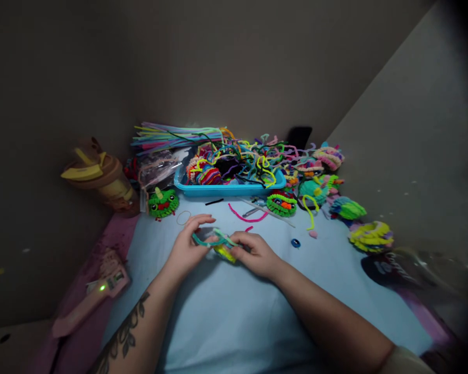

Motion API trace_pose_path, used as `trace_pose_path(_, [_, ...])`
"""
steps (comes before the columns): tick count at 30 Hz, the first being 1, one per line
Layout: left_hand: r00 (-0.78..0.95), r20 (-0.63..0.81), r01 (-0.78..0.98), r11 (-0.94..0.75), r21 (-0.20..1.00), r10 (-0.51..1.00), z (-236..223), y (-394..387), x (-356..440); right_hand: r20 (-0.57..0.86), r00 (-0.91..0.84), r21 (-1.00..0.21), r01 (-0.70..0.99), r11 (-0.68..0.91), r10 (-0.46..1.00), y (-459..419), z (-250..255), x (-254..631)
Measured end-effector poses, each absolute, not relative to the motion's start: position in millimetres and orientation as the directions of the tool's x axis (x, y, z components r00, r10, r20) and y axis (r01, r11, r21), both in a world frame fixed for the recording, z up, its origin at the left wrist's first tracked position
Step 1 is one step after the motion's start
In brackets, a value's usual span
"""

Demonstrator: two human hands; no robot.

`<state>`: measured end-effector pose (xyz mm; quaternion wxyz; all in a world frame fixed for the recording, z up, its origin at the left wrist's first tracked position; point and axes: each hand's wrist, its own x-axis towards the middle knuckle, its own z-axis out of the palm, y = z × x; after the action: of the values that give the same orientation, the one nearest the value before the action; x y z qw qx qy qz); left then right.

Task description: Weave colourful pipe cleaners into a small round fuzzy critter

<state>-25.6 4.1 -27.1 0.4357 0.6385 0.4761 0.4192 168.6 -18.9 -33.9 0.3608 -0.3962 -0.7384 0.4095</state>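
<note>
My left hand (pixel 189 245) and my right hand (pixel 255 254) meet over the light blue cloth (pixel 226 311), both pinched on a small pipe-cleaner piece (pixel 218 241). The piece has a teal strand bent across the top and a yellow-green coil under it. My left fingers grip the teal end. My right fingers hold the yellow-green part. A blue tray (pixel 228 188) heaped with coloured pipe cleaners stands just beyond my hands.
A green fuzzy creature (pixel 163 203) and a yellow-brown cup (pixel 101 176) sit at the left. Finished fuzzy figures (pixel 347 208) line the right. A pink glue gun (pixel 89 301) with a green light lies near left. A loose pink strand (pixel 247 216) lies ahead.
</note>
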Motion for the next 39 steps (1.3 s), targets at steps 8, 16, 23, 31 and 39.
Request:
trace_pose_path(8, [0.358, -0.106, 0.084, 0.081, 0.993, 0.928, -23, 1, -24, 0.258, -0.42, -0.875, 0.28, 0.395, 0.87, -18, -35, 174])
trace_pose_path(16, [0.28, -0.026, 0.14, -0.014, 0.99, 0.96, -24, -4, -13, 0.61, -0.247, -0.585, 0.5, 0.638, 0.753, -23, -38, 161])
trace_pose_path(23, [0.23, 0.084, 0.2, -0.132, 0.971, 0.97, -30, -9, -9, 0.544, -0.124, -0.73, 0.419, 0.54, 0.83, -26, -40, 157])
trace_pose_path(31, [0.115, -0.004, 0.111, -0.008, 0.994, 0.993, -35, -5, -14, 0.337, 0.094, -0.924, 0.226, 0.31, 0.937, -16, -44, 162])
trace_pose_path(39, [0.166, -0.058, 0.059, 0.048, 0.997, 0.984, -34, -1, -12, 0.159, 0.108, -0.987, 0.019, 0.158, 0.981, -17, -42, 160])
